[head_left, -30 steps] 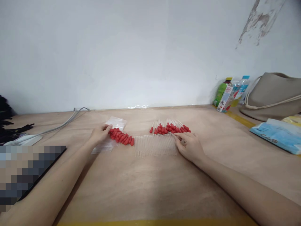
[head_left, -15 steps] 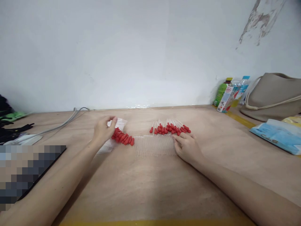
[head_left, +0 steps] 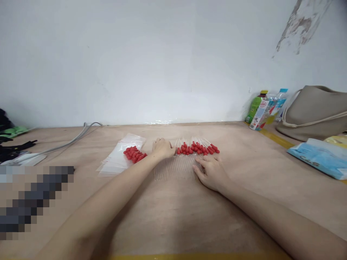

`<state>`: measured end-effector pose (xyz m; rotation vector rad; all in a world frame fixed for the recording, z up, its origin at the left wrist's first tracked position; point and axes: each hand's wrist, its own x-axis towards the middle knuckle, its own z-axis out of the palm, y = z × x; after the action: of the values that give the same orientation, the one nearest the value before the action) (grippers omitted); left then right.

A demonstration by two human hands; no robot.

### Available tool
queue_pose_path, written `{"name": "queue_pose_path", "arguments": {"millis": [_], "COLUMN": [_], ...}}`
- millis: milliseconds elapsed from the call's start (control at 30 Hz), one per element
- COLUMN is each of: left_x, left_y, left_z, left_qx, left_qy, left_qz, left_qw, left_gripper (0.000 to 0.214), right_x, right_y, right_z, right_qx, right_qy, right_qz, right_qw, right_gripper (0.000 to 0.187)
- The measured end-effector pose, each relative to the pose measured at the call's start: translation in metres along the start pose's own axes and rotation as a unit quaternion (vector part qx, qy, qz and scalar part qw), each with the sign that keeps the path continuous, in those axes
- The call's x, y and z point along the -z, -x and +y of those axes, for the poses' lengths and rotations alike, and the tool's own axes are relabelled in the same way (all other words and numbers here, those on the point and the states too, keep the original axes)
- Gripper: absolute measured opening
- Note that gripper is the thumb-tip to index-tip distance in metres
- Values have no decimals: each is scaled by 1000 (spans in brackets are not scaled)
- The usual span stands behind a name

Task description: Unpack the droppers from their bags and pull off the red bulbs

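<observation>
My left forearm point(head_left: 116, 196) and right forearm point(head_left: 260, 211) are bare as far as I can see, smooth, slim at the far end and broader toward me. My left fingers point(head_left: 162, 141) and right fingers point(head_left: 198, 174) are bare too, slender, their finer details blurred.

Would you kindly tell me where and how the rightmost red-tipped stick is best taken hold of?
I would pinch the rightmost red-tipped stick by its red end, coming from the near right. That end is thicker, points toward the person and looks open on its right, while the thin, pale shaft slants away leftward.
</observation>
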<state>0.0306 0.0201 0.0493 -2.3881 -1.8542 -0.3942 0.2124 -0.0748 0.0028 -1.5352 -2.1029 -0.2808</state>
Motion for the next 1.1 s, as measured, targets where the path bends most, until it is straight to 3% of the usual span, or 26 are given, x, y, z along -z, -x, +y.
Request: {"name": "queue_pose_path", "arguments": {"millis": [267,400,500,667,833,1100], "left_x": [-8,-2,4,9,4,-6], "left_y": [-11,-1,19,68,94,96], "left_z": [3,-6,-15,-28,-35,-36], "left_qx": [43,33,4,-129,-133,-148], "left_qy": [8,8,12,66,110,104], "left_qz": [-22,28,80,192,186,183], "left_qw": [999,999,997,971,967,966], "left_gripper": [32,29,23,11,9,9], "right_x": [-3,-7,-8,-7,-1,14], "right_y": [-1,-2,-3,-3,-5,-10], "right_z": [4,11,17,25,26,27], "right_qx": [-13,-40,-94,-137,-175,-229], "right_qy": [-66,-79,-66,-17,-1,17], "right_qz": [-1,62,75,53,-10,-92], "right_qw": [998,994,991,989,984,969], "right_gripper": [21,22,19,17,19,21]}}
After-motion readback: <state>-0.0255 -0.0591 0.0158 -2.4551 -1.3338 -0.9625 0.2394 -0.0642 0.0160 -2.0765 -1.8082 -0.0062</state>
